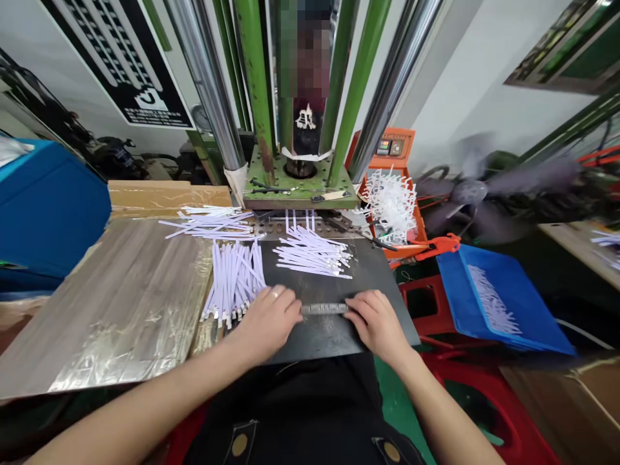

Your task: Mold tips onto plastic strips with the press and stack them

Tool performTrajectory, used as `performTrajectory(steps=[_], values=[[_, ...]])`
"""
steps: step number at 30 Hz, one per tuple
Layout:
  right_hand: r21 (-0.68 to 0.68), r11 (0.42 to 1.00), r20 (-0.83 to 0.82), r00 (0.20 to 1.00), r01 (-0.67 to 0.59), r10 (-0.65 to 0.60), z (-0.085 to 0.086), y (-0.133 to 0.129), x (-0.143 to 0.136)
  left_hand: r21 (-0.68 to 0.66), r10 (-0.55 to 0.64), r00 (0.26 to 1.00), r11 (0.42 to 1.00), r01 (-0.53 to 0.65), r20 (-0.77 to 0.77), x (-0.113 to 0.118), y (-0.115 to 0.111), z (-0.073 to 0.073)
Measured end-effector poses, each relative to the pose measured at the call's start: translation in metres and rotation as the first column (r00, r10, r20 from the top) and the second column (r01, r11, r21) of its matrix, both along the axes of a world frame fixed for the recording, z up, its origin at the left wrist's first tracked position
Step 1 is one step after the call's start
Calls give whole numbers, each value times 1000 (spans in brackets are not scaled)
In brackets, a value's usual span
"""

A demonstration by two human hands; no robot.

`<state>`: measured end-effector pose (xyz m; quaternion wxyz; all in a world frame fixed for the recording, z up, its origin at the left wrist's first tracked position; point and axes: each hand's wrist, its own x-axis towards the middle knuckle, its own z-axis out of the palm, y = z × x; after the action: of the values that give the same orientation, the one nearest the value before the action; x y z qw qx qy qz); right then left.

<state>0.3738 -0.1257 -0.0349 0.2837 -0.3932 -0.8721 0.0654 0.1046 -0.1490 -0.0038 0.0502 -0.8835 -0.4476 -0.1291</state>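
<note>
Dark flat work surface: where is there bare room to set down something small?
On the dark flat work surface, between the grey slim bar and the front edge; also between the right pile of thin white strips and the right edge. Crowded: the left side, with another white pile and the left hand.

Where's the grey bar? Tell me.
In the head view, below centre, slightly right, the grey bar is between left hand and right hand, below white strips.
</note>
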Motion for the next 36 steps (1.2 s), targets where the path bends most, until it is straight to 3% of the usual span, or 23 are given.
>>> performTrajectory(steps=[4,7,10,13,16,20,23,26,29,32,34,36], values=[[-206,963,-36,984,-177,173,15,-12,0,-11,18,981,1000,-16,191,-24,-53,-10],[-351,898,-31,961,-267,274,33,7,-33,-26,68,967,998,-63,247,-39,-64,-15],[-390,902,86,968,-183,234,47,30,-91,-17,81,963,997,-80,257,-46,-61,-18],[-391,918,267,945,-71,187,49,39,-148,-20,91,962,996,-89,256,-49,-59,-16],[-437,898,330,918,-58,219,43,42,-172,-27,77,964,997,-73,254,-57,-61,-9],[-533,845,346,899,-46,268,45,50,-147,-52,97,939,995,-84,331,-73,-61,0],[-564,826,294,932,-10,212,55,53,-115,-150,166,881,983,-110,443,-71,-56,1],[-638,767,59,989,-69,138,62,42,-97,-362,314,777,924,-119,546,-50,-43,-1],[-664,711,-222,969,-231,107,61,25,-96,-528,438,629,848,-51,642,-23,-27,0],[-574,775,-293,950,-264,107,55,15,-97,-538,458,548,843,-18,700,-9,-16,4],[-525,821,-283,956,-224,80,52,12,-90,-508,440,549,861,-31,711,-10,-15,5],[-534,824,-308,951,-189,19,50,9,-78,-488,432,579,870,-67,691,-17,-19,4]])
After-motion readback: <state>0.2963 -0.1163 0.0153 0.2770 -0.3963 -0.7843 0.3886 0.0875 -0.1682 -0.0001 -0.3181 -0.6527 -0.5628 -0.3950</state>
